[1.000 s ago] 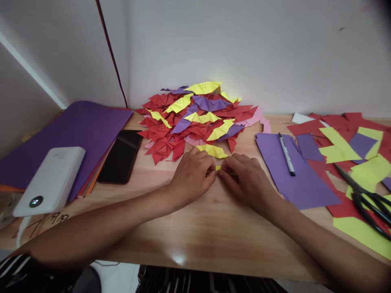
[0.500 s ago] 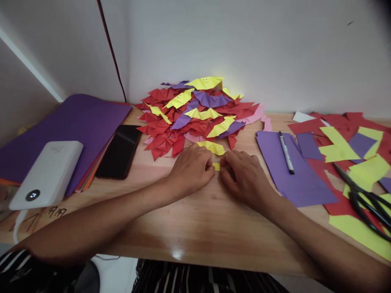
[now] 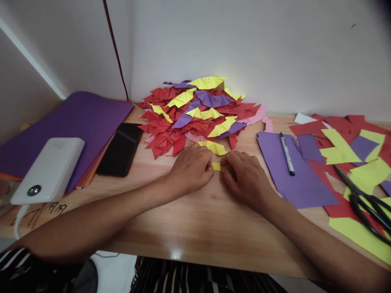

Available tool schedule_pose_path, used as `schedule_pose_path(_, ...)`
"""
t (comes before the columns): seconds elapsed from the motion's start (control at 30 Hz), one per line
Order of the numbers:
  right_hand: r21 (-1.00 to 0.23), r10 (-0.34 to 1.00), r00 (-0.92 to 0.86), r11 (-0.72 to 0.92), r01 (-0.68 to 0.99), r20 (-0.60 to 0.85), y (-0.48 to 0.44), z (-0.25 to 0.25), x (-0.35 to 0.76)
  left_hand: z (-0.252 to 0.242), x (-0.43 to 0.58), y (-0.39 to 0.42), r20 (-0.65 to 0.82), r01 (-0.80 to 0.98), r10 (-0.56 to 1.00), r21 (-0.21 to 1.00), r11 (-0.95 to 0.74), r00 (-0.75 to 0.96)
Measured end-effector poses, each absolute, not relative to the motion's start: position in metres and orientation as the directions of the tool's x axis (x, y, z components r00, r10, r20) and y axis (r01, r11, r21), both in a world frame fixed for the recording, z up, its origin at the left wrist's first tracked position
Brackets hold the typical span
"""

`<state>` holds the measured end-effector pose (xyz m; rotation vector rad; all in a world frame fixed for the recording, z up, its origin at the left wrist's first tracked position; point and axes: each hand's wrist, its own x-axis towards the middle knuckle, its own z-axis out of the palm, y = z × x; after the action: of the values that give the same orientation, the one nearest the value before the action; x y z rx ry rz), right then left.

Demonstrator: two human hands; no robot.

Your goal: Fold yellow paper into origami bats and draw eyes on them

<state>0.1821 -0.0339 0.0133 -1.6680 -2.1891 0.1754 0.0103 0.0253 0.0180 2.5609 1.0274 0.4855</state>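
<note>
Between my hands a small strip of yellow paper (image 3: 216, 166) shows, low over the wooden table. My left hand (image 3: 194, 166) is closed at its left end, fingers curled. At the right end my right hand (image 3: 242, 173) is closed too, thumb and fingers bent inward. Most of the paper is hidden by my fingers. Just beyond lies a folded yellow paper bat (image 3: 213, 147). Behind it rises a heap of folded paper bats (image 3: 210, 99) in red, yellow and purple, some with small drawn faces.
At left, a white power bank (image 3: 50, 171) rests on purple sheets (image 3: 76, 118), beside a black phone (image 3: 119, 149). To the right, a marker (image 3: 287, 154) lies on purple paper (image 3: 305, 187). Farther right are black-handled scissors (image 3: 363, 201) among paper scraps (image 3: 369, 173).
The view has shifted slightly. Both hands stay in nearly the same place, closed on the yellow paper.
</note>
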Motion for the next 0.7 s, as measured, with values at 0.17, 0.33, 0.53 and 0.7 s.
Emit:
schedule_pose_path(0.17,-0.417,0.946,-0.253,0.317,0.852,0.203,-0.034,0.012,0.192,0.018,0.005,0.024,0.182,0.572,0.698,0.451,-0.685,0.693)
schedule_pose_path(0.33,-0.476,0.944,-0.281,0.331,0.815,0.174,-0.033,0.011,0.200,0.019,0.000,0.022,0.174,0.529,0.685,0.513,-0.676,0.708)
schedule_pose_path(0.53,-0.464,0.942,-0.268,0.333,0.821,0.201,-0.033,0.012,0.198,0.018,0.002,0.018,0.180,0.528,0.683,0.507,-0.681,0.708)
schedule_pose_path(0.7,-0.448,0.950,-0.238,0.306,0.840,0.201,-0.032,0.012,0.196,0.020,0.005,0.016,0.163,0.552,0.708,0.515,-0.655,0.687)
